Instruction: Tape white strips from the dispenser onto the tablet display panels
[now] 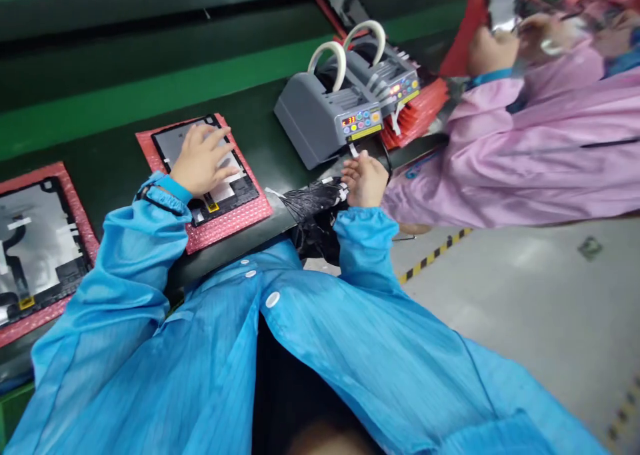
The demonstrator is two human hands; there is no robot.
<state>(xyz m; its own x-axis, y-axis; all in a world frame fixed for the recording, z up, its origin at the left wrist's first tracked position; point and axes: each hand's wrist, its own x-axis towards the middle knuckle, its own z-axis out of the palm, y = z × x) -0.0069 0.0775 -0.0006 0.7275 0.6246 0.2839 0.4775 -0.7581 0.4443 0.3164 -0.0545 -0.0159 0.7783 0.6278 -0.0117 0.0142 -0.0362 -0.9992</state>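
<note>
My left hand (203, 158) lies with its fingers spread over a flat tablet-like panel (237, 195), grey and black with white tape pieces. The panel rests on a pink bubble-wrap sheet (230, 225). At the front of the nearer grey tape dispenser (320, 118), my right hand (367, 180) is closed, thumb and finger pinched at a short white strip of tape (354, 150) hanging from the outlet. Just below and left of that hand, a bundle of thin black cables (313, 198) with white ends sits at the bench edge.
Another panel (37, 242) on pink wrap lies at the left. A second tape dispenser (383, 72) stands behind the first, beside stacked red bubble bags (420, 112). To the right, a co-worker in a pink sleeve (540, 142) holds a device and a red bag.
</note>
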